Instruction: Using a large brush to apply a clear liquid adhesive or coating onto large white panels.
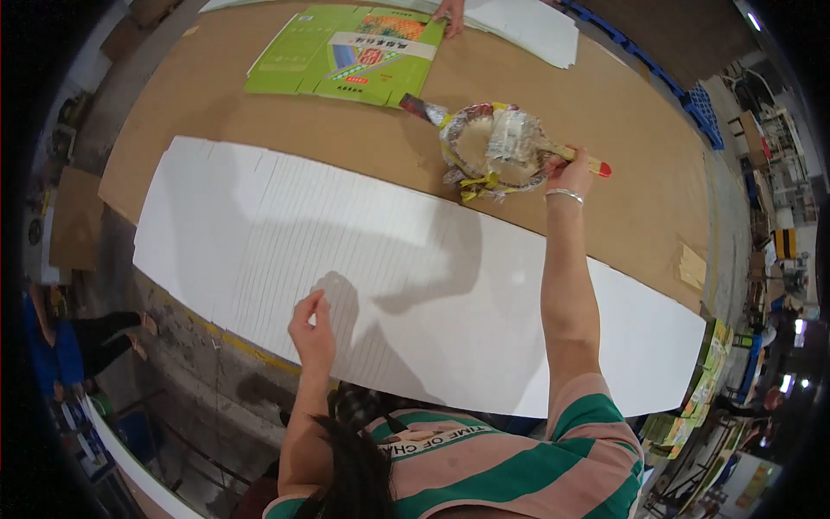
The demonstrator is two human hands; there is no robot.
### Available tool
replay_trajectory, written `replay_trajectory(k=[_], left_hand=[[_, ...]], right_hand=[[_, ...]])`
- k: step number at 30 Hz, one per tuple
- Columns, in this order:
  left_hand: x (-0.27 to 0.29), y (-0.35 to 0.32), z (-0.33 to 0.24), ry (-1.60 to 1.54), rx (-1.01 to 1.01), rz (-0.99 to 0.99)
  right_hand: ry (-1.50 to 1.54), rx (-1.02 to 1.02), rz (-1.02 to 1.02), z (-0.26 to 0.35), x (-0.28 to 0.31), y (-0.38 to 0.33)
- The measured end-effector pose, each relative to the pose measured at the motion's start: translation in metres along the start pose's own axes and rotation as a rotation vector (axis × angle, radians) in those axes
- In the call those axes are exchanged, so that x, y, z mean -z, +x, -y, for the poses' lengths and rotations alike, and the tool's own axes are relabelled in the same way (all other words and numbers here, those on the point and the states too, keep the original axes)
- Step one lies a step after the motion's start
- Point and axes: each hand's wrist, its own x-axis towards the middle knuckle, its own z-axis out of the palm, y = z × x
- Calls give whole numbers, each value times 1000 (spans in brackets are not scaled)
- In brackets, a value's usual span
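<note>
My right hand (571, 170) grips the wooden handle of a wide flat brush (519, 138) with a red handle end. Its pale, paste-coated head is over a round, plastic-wrapped bowl (448, 154) with yellow ties and whitish paste inside. Whether the brush touches the paste, I cannot tell. A dark, red-tipped handle (417, 106) juts from the bowl's left side. Above a long white sheet (432, 303) with closely spaced creases on its left half hangs my left hand (313, 329), fingers curled together, nothing visible in them.
Brown board (199, 104) covers the table. Green printed cardboard sheets (346, 52) lie at the far side, where another person's hand (451, 13) touches their edge. More white sheets (527, 30) lie beyond. Green printed stacks (692, 398) stand off the right end; a person (65, 346) is at far left.
</note>
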Motion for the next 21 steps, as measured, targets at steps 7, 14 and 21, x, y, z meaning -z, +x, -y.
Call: replay_trajectory(k=[7,14,21], left_hand=[[71,12,26,192,50,-342],[126,68,41,548,-164,-439],[126,142,35,793,-221,-289]], right_hand=[[-1,-78,54,35,34,38],[-82,-144,564,30,1,-53],[-230,-499,919,-32,-83,-171]])
